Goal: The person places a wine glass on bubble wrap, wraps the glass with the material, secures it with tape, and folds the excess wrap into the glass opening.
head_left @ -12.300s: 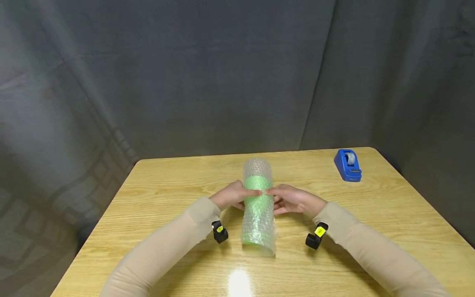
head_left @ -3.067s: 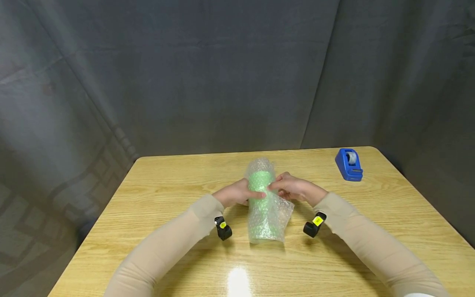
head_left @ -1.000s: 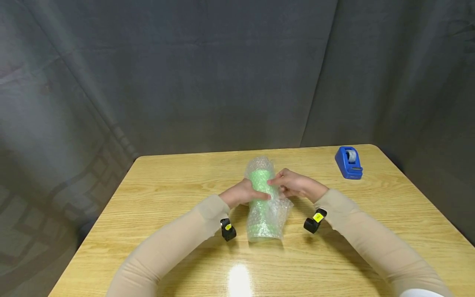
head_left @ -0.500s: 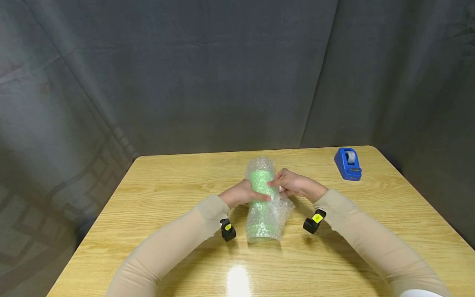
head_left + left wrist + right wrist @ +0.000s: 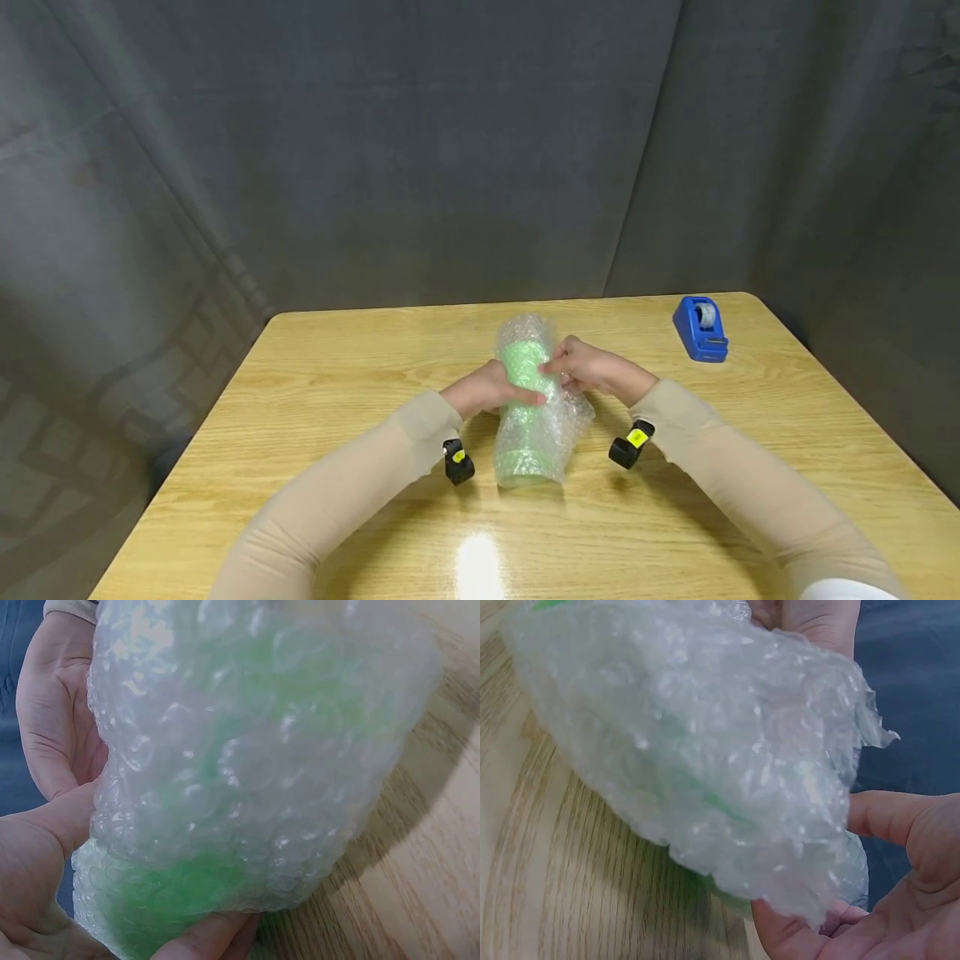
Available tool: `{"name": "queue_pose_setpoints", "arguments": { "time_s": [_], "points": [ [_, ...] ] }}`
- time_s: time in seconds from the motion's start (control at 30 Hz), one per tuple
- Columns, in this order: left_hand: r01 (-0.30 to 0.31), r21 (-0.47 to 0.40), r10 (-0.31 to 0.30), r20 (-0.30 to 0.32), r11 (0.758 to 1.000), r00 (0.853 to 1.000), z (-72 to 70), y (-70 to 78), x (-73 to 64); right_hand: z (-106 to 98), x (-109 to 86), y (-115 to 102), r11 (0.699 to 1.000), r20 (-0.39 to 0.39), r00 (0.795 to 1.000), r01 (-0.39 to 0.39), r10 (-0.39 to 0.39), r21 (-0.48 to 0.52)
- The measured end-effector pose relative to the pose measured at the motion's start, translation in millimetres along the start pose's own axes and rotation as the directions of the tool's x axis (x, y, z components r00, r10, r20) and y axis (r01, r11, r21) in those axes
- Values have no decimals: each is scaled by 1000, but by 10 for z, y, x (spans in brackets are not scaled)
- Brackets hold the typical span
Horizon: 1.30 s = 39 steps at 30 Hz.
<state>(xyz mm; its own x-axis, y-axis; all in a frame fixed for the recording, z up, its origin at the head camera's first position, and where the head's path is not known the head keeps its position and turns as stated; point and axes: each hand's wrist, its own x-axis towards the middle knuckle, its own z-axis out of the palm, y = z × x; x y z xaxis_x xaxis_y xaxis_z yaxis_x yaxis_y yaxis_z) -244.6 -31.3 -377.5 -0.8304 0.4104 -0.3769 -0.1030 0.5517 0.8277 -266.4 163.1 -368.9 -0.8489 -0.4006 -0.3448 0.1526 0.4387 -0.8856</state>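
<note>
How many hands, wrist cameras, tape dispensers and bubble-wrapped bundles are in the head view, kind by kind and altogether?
Hands: 2, left hand and right hand
Wrist cameras: 2
Tape dispenser: 1
Bubble-wrapped bundle: 1
Total: 6

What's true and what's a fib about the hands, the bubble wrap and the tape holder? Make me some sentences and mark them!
1. The left hand and the right hand both hold the bubble wrap. True.
2. The tape holder is on the table. True.
3. The tape holder is red. False: it is blue.
4. Something green shows through the bubble wrap. True.
5. A flap sticks out on the person's left. False: the flap is on the right.
</note>
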Motion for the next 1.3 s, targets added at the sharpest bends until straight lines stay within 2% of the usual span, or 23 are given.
{"name": "queue_pose_setpoints", "arguments": {
  "time_s": [0.27, 0.43, 0.5, 0.6, 0.77, 0.83, 0.9, 1.07, 1.3],
  "points": [
    [14, 0, -14, -1, 1000, 1000, -5, -5, -20, 32, 1, -40, 999, -29, 999, -17, 16, -44],
    [70, 90, -65, -57, 993, 996, 4, 11, -23, 35, 4, -35, 999, -26, 1000, -10, 9, -50],
    [78, 121, -71, -59, 990, 996, -6, 16, -20, 33, 6, -28, 999, -19, 1000, -2, 1, -50],
    [48, 129, -47, -9, 990, 999, -51, 18, -5, 31, 9, -22, 999, -11, 1000, 6, -6, -44],
    [37, -10, -36, 107, 999, 994, -162, 16, 40, 32, 10, -22, 1000, -17, 1000, 0, 0, -26],
    [56, -67, -46, 135, 996, 990, -193, 13, 56, 34, 8, -26, 1000, -23, 1000, -7, 6, -25],
    [60, -88, -46, 149, 994, 988, -209, 12, 61, 36, 5, -31, 1000, -28, 1000, -12, 12, -26],
    [51, -81, -40, 130, 995, 991, -201, 14, 55, 36, 7, -45, 999, -40, 999, -28, 28, -17],
    [58, -9, -57, 37, 998, 998, -168, 25, 35, 33, 18, -33, 1000, -33, 999, -29, 28, -11]
  ]
}}
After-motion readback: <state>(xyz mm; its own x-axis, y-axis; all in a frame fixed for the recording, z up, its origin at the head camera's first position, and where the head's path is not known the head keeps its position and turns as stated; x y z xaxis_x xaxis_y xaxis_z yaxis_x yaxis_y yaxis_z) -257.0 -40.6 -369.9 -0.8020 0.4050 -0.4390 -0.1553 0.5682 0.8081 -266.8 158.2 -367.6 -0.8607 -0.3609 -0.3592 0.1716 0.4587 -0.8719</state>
